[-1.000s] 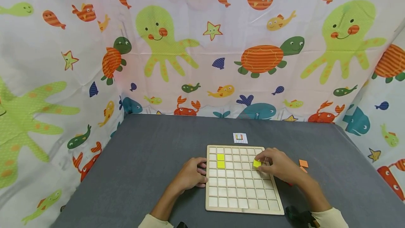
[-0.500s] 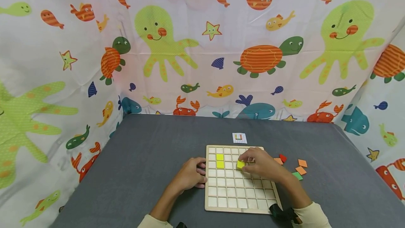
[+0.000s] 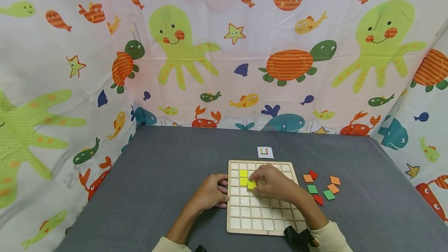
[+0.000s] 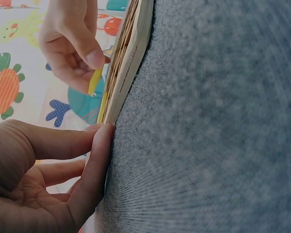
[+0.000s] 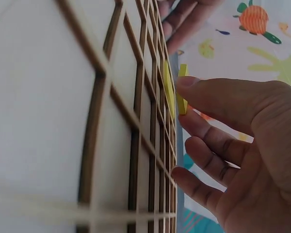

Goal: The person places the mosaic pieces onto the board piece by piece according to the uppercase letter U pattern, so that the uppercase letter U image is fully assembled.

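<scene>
A wooden grid board (image 3: 257,231) lies on the grey table, divided into rows of square cells. Two yellow square tiles, an upper one (image 3: 243,173) and a lower one (image 3: 243,182), sit in neighbouring cells near its upper left. My right hand (image 3: 276,184) pinches a third yellow tile (image 3: 251,185) between thumb and fingers, close over the board and just right of the lower tile. In the right wrist view this held tile (image 5: 183,90) stands on edge, apart from the grid. My left hand (image 3: 211,191) holds the board's left edge, thumb and fingertips against its side.
Right of the board lie loose tiles: orange squares (image 3: 334,180), green squares (image 3: 312,189) and red pieces with a curved side (image 3: 318,200). Behind the board is a small pattern card (image 3: 265,152) with a coloured U shape. A sea-animal curtain (image 3: 224,65) surrounds the table.
My right hand has carried the yellow tile leftward across the board, from its right side to beside the two placed tiles. The loose tiles at right came into view. My left hand stayed put.
</scene>
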The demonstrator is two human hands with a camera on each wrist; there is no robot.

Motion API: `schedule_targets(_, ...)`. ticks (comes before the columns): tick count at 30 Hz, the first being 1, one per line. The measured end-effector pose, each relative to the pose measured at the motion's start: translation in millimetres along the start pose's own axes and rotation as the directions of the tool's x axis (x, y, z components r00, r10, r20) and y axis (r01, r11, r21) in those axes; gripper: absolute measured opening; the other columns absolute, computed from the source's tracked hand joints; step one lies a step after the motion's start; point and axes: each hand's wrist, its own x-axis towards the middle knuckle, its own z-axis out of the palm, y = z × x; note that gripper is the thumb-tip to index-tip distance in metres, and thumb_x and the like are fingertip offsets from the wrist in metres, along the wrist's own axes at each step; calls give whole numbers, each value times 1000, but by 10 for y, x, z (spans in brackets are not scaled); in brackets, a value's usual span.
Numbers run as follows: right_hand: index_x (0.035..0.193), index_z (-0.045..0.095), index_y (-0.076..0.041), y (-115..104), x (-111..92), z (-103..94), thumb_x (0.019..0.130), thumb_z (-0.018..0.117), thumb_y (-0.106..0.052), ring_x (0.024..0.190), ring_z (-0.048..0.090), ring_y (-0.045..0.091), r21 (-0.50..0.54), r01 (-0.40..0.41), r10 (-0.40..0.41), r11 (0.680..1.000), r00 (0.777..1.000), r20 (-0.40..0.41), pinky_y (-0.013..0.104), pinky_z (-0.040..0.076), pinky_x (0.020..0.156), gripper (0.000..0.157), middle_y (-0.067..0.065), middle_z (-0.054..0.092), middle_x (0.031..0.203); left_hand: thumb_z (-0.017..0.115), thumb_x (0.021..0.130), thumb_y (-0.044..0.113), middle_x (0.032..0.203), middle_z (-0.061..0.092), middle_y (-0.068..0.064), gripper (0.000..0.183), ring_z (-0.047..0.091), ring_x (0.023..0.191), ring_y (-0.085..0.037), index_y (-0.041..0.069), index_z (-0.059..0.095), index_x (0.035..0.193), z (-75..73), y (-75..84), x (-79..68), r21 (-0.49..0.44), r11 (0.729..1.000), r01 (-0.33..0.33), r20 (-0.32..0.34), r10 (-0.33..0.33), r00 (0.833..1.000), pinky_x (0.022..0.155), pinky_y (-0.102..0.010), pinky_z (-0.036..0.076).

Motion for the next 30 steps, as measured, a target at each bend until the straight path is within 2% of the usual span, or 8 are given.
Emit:
schedule_targets(7,111,80,-11,-68,46,73,89,84,-17,95,58,18,-17,64,-64,998,998,14,33,53,81,23,-2,71,103,75,82,-16,121,59,-17,67,66,96,-23,-8,55,146,4,6,-2,0,1000,10,1,-10,1000,63,-36,67)
schedule_targets(17,110,81,-11,-146,98,164,89,85,-12,96,57,17,-89,28,-25,996,999,40,38,54,85,22,-4,70,104,75,81,-16,121,59,-18,68,67,95,-23,-8,55,146,8,16,1,-8,1000,10,2,-10,1000,63,-36,67)
schedule_targets(30,107,82,-11,-115,90,152,90,83,-12,97,60,15,-106,69,-64,992,997,53,41,54,90,17,-4,73,102,75,81,-17,121,59,-17,69,66,96,-23,-8,55,146,8,10,5,-10,1000,12,-3,-12,1000,62,-36,67)
